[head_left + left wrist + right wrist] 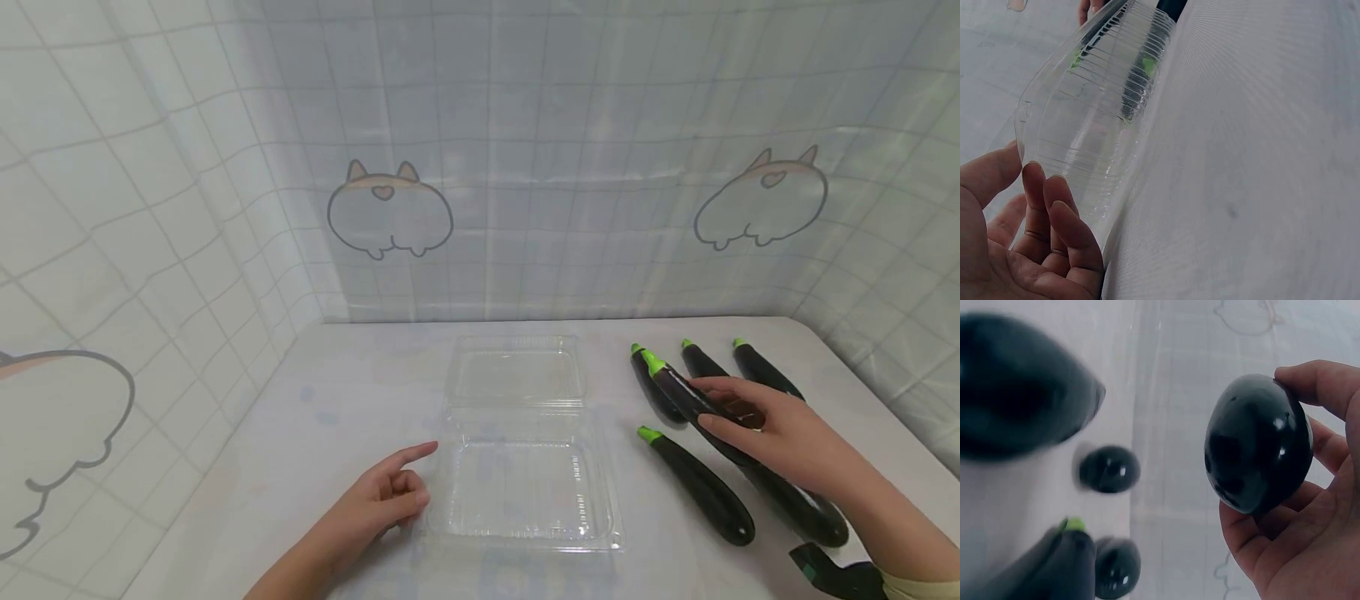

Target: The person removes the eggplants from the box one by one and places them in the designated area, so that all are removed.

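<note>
My right hand (772, 425) grips a dark, glossy eggplant (678, 392) with a bright green stem, thumb on one side and fingers on the other. In the right wrist view the rounded end of this eggplant (1257, 440) faces the camera, apart from the others. My left hand (382, 496) is at the left edge of an open clear plastic container (517, 533), index finger extended and other fingers loosely bent. From the left wrist view, its fingertips (1034, 169) are against or very near the container rim (1019, 125); exact contact is unclear.
Several more eggplants lie on the white table right of the container, one (705, 492) nearest it. Others are partly hidden by the right hand. The container's lid (517, 371) lies folded back. A black object (836, 575) sits at the right wrist. Grid-patterned curtains (525, 167) surround the table.
</note>
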{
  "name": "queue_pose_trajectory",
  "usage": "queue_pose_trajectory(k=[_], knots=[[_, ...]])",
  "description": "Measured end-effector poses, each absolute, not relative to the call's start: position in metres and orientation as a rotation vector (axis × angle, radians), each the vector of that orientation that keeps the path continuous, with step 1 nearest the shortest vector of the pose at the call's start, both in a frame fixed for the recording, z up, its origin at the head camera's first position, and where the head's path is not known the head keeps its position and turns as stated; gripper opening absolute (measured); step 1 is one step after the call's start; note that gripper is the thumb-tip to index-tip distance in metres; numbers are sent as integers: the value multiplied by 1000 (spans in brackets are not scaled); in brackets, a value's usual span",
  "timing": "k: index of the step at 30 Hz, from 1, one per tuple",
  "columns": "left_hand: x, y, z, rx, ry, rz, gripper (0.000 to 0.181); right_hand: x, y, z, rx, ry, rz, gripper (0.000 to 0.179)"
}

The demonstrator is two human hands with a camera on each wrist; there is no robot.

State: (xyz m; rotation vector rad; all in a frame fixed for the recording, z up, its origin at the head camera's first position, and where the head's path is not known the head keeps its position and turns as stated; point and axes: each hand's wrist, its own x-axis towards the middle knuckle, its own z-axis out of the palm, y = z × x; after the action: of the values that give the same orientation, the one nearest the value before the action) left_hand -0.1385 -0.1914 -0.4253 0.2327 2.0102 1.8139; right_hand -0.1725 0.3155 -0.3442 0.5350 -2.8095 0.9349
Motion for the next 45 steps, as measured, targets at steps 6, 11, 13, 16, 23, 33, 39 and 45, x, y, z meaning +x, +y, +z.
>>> queue_pose_trajectory(k=[6, 11, 13, 16, 23, 33, 39, 45], knots=[[-139, -191, -425, 226, 1997, 1820, 64, -168, 337, -347, 442, -2812, 952, 46], [-138, -191, -424, 241, 1993, 1825, 64, -167, 352, -351, 359, -2846, 928, 51], [-138, -191, -424, 256, 1993, 1826, 65, -167, 357, -354, 320, -2878, 924, 54], [-138, -191, -424, 262, 1994, 1822, 65, -167, 365, -358, 266, -2913, 929, 57], [-140, -190, -425, 231, 1999, 1821, 64, -163, 387, -367, 210, -2871, 971, 56], [-142, -191, -425, 213, 1997, 1818, 64, -162, 411, -382, 95, -2862, 948, 54], [-140, -191, -423, 212, 1994, 1815, 64, -162, 421, -386, -15, -2945, 962, 63], [-140, -191, -423, 209, 1992, 1819, 64, -160, 434, -394, -42, -2941, 1023, 64]])
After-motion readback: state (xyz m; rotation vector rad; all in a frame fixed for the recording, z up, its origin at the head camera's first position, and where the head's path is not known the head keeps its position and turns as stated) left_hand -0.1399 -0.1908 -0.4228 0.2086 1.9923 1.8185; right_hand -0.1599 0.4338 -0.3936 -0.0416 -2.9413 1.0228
